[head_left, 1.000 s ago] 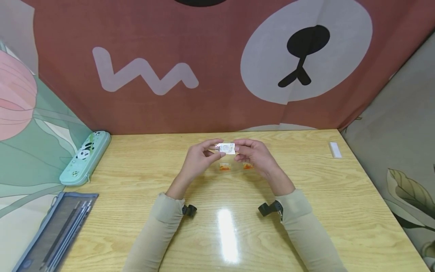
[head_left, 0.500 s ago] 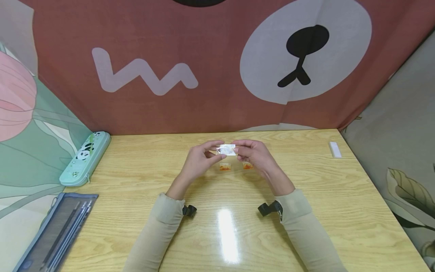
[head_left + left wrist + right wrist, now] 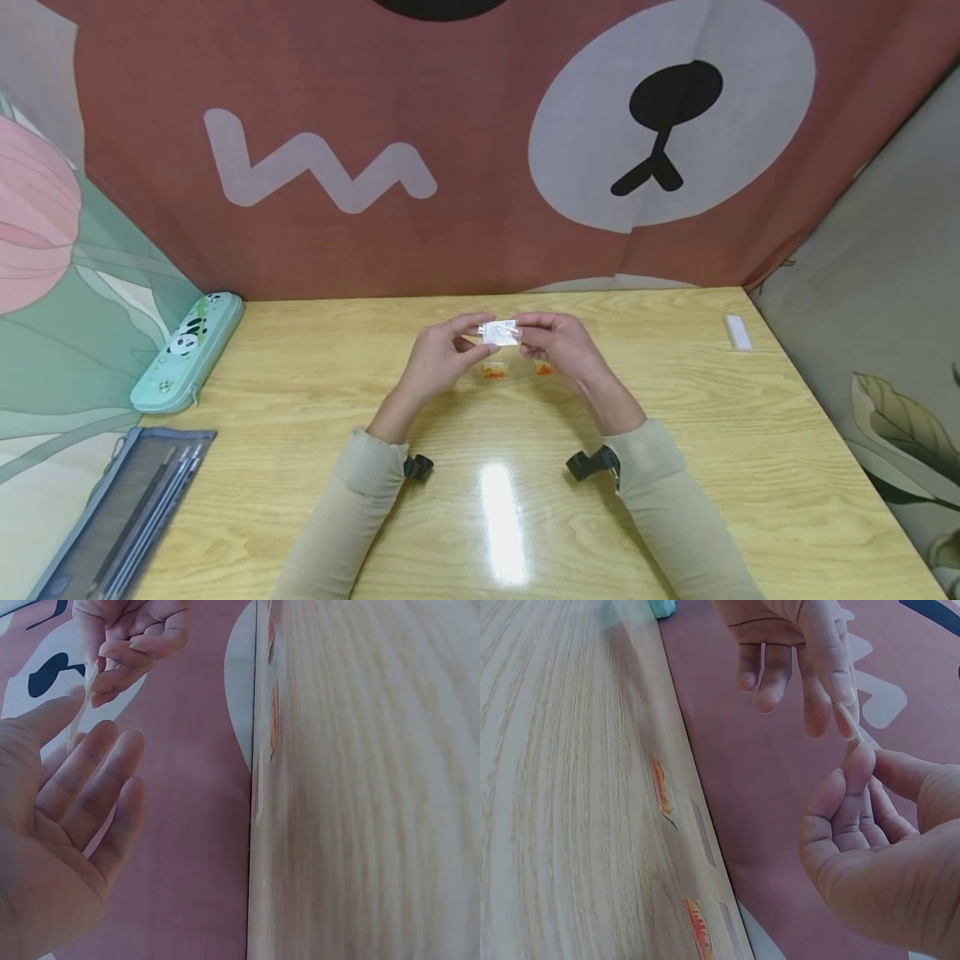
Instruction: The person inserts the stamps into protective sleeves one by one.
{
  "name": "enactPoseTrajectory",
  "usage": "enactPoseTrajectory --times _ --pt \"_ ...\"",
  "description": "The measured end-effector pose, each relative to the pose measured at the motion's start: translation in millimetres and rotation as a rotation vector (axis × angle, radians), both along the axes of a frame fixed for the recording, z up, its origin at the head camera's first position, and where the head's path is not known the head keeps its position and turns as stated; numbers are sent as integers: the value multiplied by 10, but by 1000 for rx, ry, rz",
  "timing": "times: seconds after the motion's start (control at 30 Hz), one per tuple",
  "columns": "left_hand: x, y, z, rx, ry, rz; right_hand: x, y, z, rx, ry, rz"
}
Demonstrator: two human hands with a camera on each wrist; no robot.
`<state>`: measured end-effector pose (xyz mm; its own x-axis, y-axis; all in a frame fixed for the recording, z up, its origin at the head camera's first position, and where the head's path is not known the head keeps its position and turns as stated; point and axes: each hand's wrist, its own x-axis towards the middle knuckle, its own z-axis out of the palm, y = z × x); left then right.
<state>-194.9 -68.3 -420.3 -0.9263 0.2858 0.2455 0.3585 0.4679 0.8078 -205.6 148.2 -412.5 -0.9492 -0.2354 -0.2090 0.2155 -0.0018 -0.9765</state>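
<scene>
A small flat white packet (image 3: 498, 333), with faint print and a shiny clear left end, is held up above the table's far half. My left hand (image 3: 438, 358) pinches its left end between thumb and fingertips; the left wrist view shows this hand's other fingers loosely extended. At the packet's right end, my right hand (image 3: 562, 346) pinches it between thumb and forefinger, the remaining fingers curled in. Edge-on, the packet (image 3: 851, 724) looks very thin in the right wrist view. Below the hands lie two small orange-printed pieces (image 3: 496, 370), the right one (image 3: 543, 367) partly hidden by my right hand.
On the wooden table (image 3: 300, 367), a mint panda pencil case (image 3: 187, 350) stands at the far left. Nearer is a mesh zip pouch (image 3: 142, 508) with pencils. A white bar (image 3: 738, 332) lies far right. A printed red cloth (image 3: 480, 233) rises behind the back edge.
The packet has tilted slightly and now catches the light across its face. Both hands keep their pinch in nearly the same place. The head view has shifted a little.
</scene>
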Motion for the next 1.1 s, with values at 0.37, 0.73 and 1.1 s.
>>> enactPoseTrajectory --times 0.37,0.73,1.1 --pt "8 -13 -22 3 -1 3 16 -24 -4 -12 -28 -10" --pt "-4 -27 12 -67 54 16 12 -24 35 -15 -17 15" --pt "8 -113 85 -294 227 5 39 -50 41 -18 8 20"
